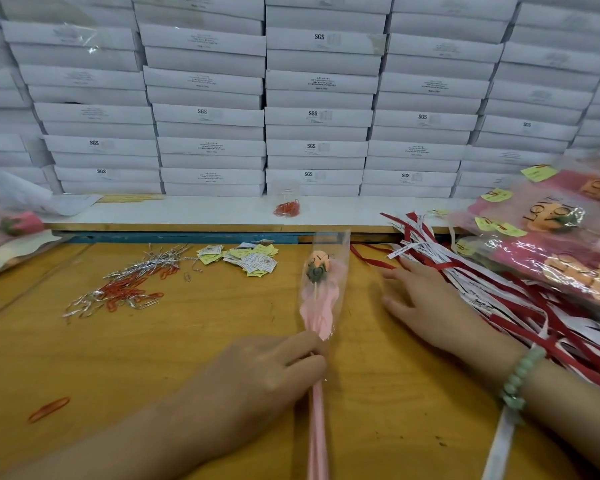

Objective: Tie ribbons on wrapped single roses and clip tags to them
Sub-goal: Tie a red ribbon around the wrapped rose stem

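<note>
A single wrapped rose [321, 278] in clear film and pink paper lies lengthwise on the yellow table [187, 341], bloom pointing away. My left hand [267, 368] grips its stem just below the pink paper. My right hand [426, 303] is stretched out flat, fingers straight, reaching the edge of a heap of red and white ribbons [492, 289]; it holds nothing. A white ribbon [499, 445] hangs by my right wrist. Paper tags [246, 258] lie in a small pile beyond the rose. Red paper clips [129, 292] and silver twist ties [153, 263] are scattered at left.
Finished wrapped roses [548, 244] with yellow tags pile up at right. More roses [14, 226] lie at far left. A small bag of red clips [287, 207] sits on the white ledge. Stacked white boxes [316, 98] wall off the back. One loose clip [49, 408] lies near left.
</note>
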Demonstrator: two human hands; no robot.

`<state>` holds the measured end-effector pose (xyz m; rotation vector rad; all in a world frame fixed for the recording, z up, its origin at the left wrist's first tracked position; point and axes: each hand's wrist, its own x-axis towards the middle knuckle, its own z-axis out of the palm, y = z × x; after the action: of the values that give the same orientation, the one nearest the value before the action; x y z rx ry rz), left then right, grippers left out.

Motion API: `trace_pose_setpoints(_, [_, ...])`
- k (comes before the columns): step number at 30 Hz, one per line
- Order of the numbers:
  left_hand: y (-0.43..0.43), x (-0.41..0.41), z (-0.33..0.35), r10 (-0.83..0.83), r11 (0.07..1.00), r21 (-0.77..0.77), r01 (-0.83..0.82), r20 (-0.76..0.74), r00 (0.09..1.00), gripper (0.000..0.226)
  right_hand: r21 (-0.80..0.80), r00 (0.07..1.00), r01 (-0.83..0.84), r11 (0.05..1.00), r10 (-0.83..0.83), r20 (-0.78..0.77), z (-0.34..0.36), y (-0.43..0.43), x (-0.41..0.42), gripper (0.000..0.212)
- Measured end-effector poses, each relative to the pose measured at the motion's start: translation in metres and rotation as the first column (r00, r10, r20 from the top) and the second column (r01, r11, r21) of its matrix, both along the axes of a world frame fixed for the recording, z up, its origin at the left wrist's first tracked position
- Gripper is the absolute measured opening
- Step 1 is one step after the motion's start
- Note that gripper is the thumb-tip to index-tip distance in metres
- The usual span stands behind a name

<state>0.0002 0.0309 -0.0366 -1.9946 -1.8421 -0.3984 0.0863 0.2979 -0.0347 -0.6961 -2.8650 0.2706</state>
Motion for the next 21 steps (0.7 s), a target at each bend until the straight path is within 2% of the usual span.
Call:
trace_pose_setpoints(2, [0.0, -0.001, -0.001, 0.007, 1.0, -0.006, -0.007, 0.008, 1.0, 0.011, 0.094, 0.994, 0.066, 0.993, -0.074, 0.085, -0.006, 0.004, 0.0, 0.059])
trace_pose_setpoints(7, [-0.001, -0.001, -0.002, 0.032, 0.999, -0.015, -0.032, 0.012, 0.999, 0.011, 0.049, 0.994, 0.088, 0.995, -0.091, 0.065, -0.004, 0.002, -0.002, 0.056])
trace_pose_setpoints(12, [-0.001, 0.002, 0.002, 0.036, 0.999, -0.011, -0.035, 0.023, 0.999, 0.006, 0.082, 0.974, -0.121, 0.989, 0.134, -0.183, 0.008, -0.018, 0.001, 0.033])
trace_pose_setpoints(14, [-0.001, 0.003, 0.002, 0.058, 0.998, -0.012, -0.057, 0.046, 0.997, 0.01, 0.042, 0.95, -0.221, 0.974, 0.225, -0.217, 0.014, -0.031, 0.002, 0.024])
trace_pose_setpoints(16, [-0.001, 0.003, 0.001, 0.096, 0.995, -0.017, -0.095, 0.055, 0.994, 0.013, -0.052, 0.943, -0.298, 0.953, 0.286, -0.173, 0.018, -0.043, 0.002, 0.025])
trace_pose_setpoints(18, [-0.001, 0.002, 0.001, 0.129, 0.992, -0.021, -0.128, 0.046, 0.991, 0.009, -0.231, 0.937, -0.344, 0.91, 0.316, -0.151, 0.02, -0.052, 0.003, 0.026])
trace_pose_setpoints(21, [-0.001, 0.002, 0.002, 0.154, 0.988, -0.018, -0.153, 0.052, 0.987, 0.011, -0.541, 0.934, -0.352, 0.764, 0.326, -0.148, 0.023, -0.061, 0.003, 0.017])
